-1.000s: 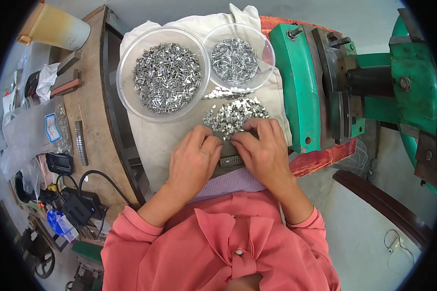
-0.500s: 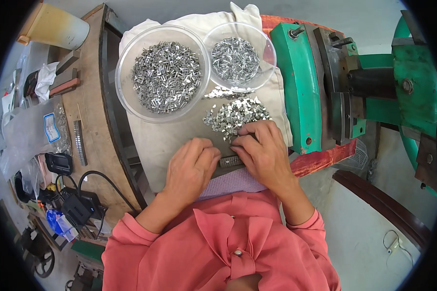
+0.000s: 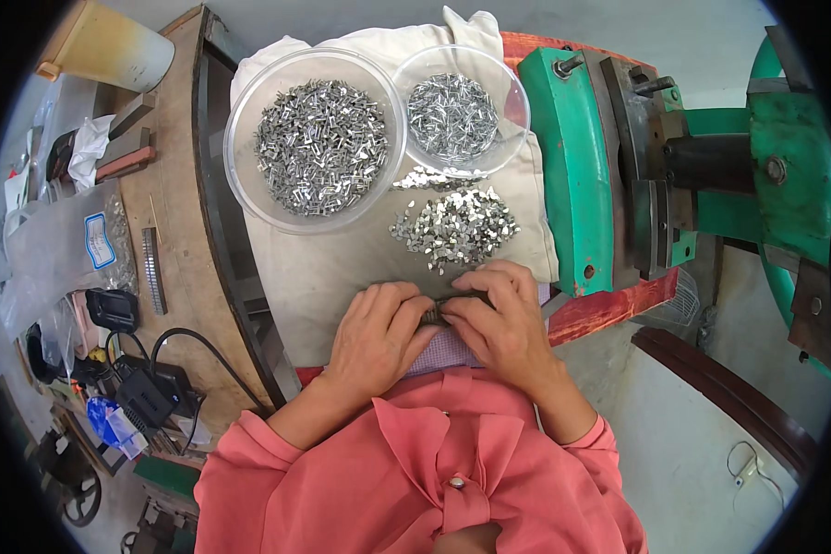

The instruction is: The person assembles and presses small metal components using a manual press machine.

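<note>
A small dark ridged metal bar (image 3: 431, 316) is held low over the cloth, close in front of me. My left hand (image 3: 379, 331) closes on its left end with bent fingers and thumb. At the other end my right hand (image 3: 499, 319) grips it, fingers curled. Most of the bar is hidden by the fingers. Just beyond my hands lies a loose pile of small shiny metal pieces (image 3: 462, 226) on the beige cloth (image 3: 295, 286). A big clear tub (image 3: 235, 189) of short metal pins and a smaller clear tub (image 3: 517, 138) of thin metal pins stand behind the pile.
To the right rises a green machine press (image 3: 572, 185) on a red surface (image 3: 600, 305). A wooden bench (image 3: 180, 249) at left carries another ridged bar (image 3: 153, 270), a plastic bag (image 3: 60, 240), a black adapter (image 3: 148, 392) with a cable, and a yellowish bucket (image 3: 125, 46).
Both hands have drawn nearer to me and closed around the bar, which showed more openly between them before. My right hand has left the edge of the metal-piece pile.
</note>
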The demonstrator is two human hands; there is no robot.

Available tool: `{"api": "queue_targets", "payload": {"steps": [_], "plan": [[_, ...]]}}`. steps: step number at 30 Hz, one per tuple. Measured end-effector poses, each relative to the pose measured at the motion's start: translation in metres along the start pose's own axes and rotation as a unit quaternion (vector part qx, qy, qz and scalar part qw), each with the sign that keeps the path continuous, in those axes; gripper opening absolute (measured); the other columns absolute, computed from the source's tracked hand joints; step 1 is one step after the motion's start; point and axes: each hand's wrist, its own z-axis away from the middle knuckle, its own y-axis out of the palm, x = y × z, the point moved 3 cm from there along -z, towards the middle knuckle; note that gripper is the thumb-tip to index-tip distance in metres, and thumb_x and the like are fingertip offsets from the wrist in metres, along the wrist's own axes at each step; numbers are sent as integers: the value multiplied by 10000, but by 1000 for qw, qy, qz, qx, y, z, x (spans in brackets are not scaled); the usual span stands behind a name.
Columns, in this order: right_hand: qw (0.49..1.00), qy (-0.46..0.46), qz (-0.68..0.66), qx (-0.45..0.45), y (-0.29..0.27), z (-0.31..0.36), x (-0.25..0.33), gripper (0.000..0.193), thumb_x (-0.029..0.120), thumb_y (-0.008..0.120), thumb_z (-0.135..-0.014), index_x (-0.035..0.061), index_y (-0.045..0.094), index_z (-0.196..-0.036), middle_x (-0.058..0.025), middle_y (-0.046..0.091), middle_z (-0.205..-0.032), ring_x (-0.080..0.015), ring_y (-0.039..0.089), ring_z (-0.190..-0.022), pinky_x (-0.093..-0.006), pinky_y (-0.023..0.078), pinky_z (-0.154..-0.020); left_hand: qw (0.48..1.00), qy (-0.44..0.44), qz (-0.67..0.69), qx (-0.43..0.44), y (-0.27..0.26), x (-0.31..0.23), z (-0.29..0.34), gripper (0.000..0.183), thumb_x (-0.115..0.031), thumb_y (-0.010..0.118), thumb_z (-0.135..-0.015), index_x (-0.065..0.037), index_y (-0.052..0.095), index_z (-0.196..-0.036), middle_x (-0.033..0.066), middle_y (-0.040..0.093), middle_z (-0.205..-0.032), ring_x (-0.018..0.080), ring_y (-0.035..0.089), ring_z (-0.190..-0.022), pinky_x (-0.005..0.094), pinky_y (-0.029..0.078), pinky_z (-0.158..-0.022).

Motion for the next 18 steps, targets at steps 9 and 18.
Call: {"api": "queue_targets", "payload": {"steps": [9,18], "plan": [[998,-27,60,-25,-4,-30,-14,184,82,769,-730,100,721,-906,-55,633,-1082,-303,552,-1073,-419,465,-892,999,-10,-4,35,-7,6,5,356,-66,811,-727,-28,650,-1043,123,579,-1081,338,590,-956,424,491,-816],[998,-42,52,-19,-4,-32,-3,147,71,763,-733,84,685,-857,-52,627,-1137,-300,533,-1115,-413,442,-932,1000,-28,11,5,-13,4,4,312,-78,818,-723,-52,667,-995,105,600,-1021,323,604,-899,409,498,-771]]}}
